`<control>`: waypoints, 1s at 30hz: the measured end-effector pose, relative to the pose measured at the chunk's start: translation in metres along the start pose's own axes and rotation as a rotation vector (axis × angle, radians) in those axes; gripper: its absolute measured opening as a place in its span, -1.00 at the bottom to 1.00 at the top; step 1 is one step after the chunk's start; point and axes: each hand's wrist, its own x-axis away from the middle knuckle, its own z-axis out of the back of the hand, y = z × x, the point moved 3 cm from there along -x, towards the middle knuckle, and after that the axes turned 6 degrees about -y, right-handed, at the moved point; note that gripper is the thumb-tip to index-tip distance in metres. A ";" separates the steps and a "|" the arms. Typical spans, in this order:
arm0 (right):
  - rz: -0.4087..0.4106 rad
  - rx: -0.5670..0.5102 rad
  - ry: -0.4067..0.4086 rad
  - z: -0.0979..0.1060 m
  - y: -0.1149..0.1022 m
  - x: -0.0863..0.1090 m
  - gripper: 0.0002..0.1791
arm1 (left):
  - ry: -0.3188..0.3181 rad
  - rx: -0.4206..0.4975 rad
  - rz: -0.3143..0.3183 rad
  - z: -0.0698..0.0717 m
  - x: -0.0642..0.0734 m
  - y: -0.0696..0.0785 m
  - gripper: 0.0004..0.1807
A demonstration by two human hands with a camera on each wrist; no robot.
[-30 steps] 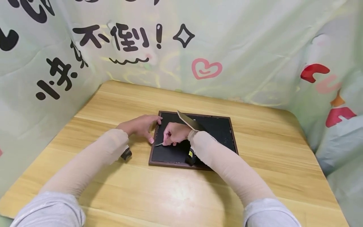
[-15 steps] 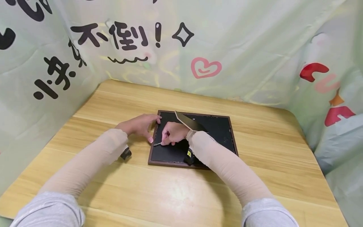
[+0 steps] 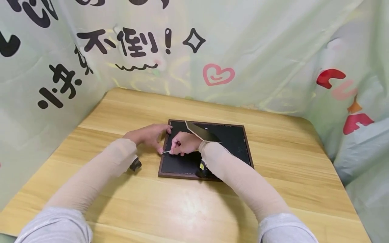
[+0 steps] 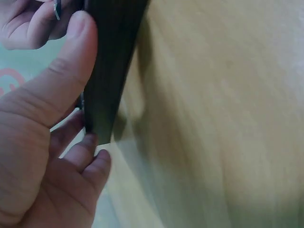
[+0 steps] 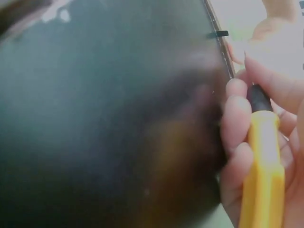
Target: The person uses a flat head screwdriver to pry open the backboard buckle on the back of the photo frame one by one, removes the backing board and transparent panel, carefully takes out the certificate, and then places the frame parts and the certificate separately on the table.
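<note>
A dark brown picture frame (image 3: 182, 176) lies back side up on the table, its black backing (image 3: 179, 165) showing. My left hand (image 3: 149, 134) rests along its left edge, thumb and fingers spread apart. In the left wrist view the thumb (image 4: 71, 61) lies straight against the frame's side, with the other fingers near its far corner. My right hand (image 3: 185, 143) grips a screwdriver (image 5: 266, 166) with a yellow handle and black collar. The screwdriver's thin metal tip (image 4: 57, 9) meets the left edge, right beside the left thumb. A small black tab (image 5: 219, 34) sticks out at the frame's edge.
A stand flap (image 3: 199, 130) rises from the backing, just behind the right wrist. Wood-grain table (image 3: 288, 168) surrounds the frame. Printed pale green cloth (image 3: 258, 50) hangs along the back and both sides.
The right hand has shifted slightly left, bringing the screwdriver tip from the backing to the frame's edge by the left thumb. The left hand has kept its place on the frame.
</note>
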 end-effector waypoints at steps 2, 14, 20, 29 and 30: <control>-0.024 0.007 0.010 0.001 0.000 0.005 -0.87 | -0.021 0.013 0.001 -0.003 0.001 0.000 0.21; -0.050 -0.073 0.068 0.036 -0.005 0.061 -0.74 | -0.083 0.089 0.042 -0.017 0.008 0.016 0.28; -0.092 -0.101 0.083 0.053 0.001 0.095 -0.71 | -0.152 0.144 0.037 -0.019 0.004 0.024 0.20; -0.062 -0.150 0.084 0.066 0.011 0.133 -0.71 | -0.210 0.197 0.032 -0.017 0.001 0.021 0.07; -0.054 -0.149 0.066 0.066 0.011 0.136 -0.71 | -0.205 0.189 0.024 -0.016 0.001 0.021 0.09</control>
